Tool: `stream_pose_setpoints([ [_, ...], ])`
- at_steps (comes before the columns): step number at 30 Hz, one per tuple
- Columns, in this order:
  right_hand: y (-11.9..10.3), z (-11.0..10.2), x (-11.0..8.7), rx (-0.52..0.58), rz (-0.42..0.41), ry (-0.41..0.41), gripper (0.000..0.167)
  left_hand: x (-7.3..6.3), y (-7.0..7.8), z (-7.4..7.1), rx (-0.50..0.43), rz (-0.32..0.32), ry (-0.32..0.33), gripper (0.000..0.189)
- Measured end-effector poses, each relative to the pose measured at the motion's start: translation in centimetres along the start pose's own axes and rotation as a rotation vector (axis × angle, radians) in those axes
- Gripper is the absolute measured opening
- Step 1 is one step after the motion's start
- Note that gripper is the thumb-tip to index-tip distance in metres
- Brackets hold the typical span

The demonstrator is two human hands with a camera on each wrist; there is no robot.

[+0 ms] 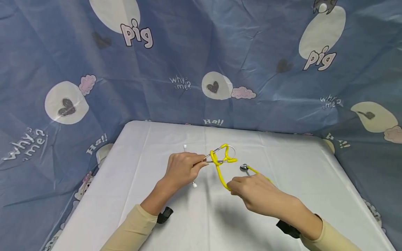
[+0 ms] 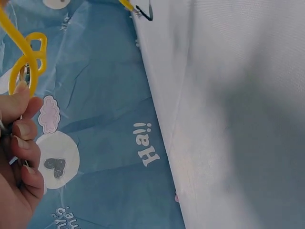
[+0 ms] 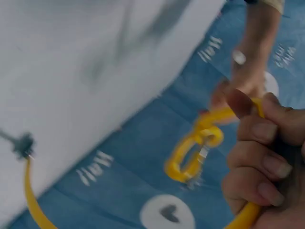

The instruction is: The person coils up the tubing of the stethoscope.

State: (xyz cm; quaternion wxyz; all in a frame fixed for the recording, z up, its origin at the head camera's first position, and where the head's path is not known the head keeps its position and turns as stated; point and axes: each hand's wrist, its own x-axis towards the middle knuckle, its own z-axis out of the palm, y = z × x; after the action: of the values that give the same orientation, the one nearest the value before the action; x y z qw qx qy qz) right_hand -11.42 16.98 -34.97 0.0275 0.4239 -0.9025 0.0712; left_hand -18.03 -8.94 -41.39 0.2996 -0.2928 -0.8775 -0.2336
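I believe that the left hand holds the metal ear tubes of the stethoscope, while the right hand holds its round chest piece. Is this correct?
Not quite: the right hand holds the yellow tubing, not the round chest piece, as the head view shows. The left hand does hold the metal ear tubes.

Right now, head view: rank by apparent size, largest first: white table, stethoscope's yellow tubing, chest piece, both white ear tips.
1. White table
2. Yellow tubing, counting visible parts only
3. Chest piece
4. Upper ear tip and lower ear tip: look alike, so not ranked against each other
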Motion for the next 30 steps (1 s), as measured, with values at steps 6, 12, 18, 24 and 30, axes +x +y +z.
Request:
stream_pose_setpoints([
  [6,0.6,-2.2,1.2,-0.102,-0.055,0.103,0.019,0.3,0.0,-0.3,0.034,-0.008,-0.066,0.009],
  [12,1.7,-2.9,2.5,-0.15,-0.059,0.224,0.015,0.3,0.1,-0.2,0.059,0.028,-0.129,0.019],
  [18,3.1,-3.0,3.7,-0.19,-0.073,0.302,0.024,-0.1,0.2,0.3,0.042,0.059,-0.174,0.018],
  [24,4.5,-2.5,4.8,-0.253,-0.114,0.382,0.015,-0.1,0.4,0.2,0.035,0.111,-0.217,0.017],
  [30,5.5,-2.0,5.8,-0.244,-0.145,0.391,0.012,-0.1,0.6,0.0,0.011,0.14,-0.212,0.016],
])
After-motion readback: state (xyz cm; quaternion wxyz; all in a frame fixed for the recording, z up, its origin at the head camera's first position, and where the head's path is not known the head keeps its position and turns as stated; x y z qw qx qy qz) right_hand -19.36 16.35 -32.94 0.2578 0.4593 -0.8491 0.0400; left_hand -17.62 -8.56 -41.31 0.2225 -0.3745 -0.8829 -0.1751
